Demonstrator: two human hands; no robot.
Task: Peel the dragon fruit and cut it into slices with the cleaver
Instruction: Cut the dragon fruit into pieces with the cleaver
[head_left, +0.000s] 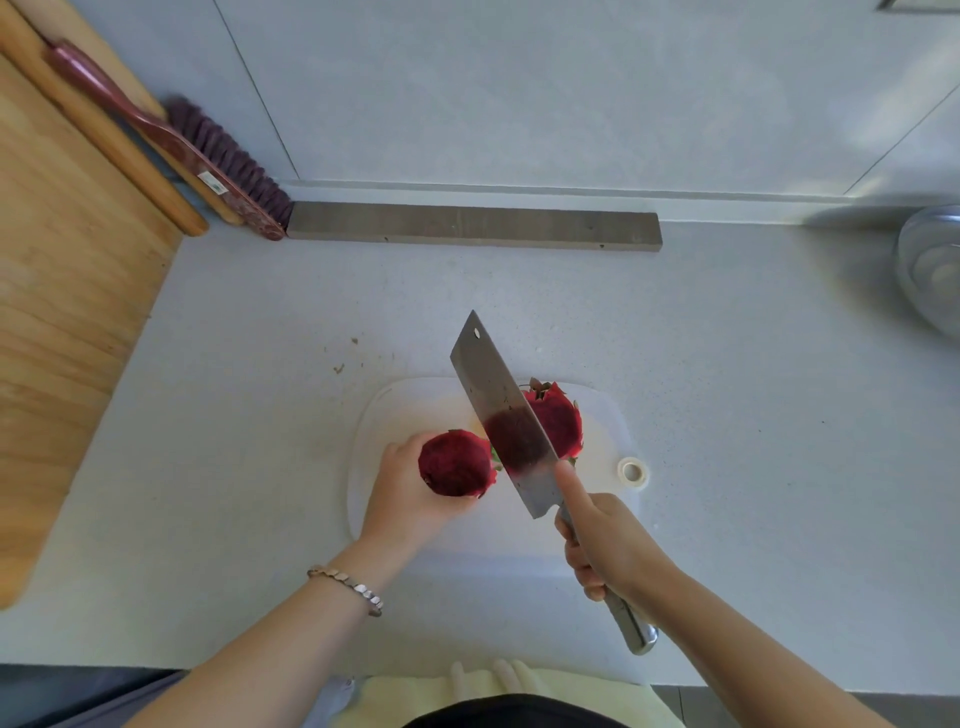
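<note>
— How many pieces of dragon fruit does the person have?
— Two halves. The left hand (405, 483) has its grip curled round the held half (454, 463), dark red cut face up, over the left part of the white cutting board (608, 431). The second half (558, 423) lies on the board's far right part.
— And knives?
— One cleaver (498, 410). The right hand (608, 540) has its grip closed round the handle, forefinger laid along the blade, which is raised over the board's middle.
— Anything hidden?
— The blade covers part of the second half. A metal bowl (930, 270), far right of the board, is cut off by the frame.
— What else lies on the surface (753, 364)?
— One tape roll (632, 472) just right of the board, one grey wooden strip (472, 227) beyond it, and one brush (228, 166) to its far left.
</note>
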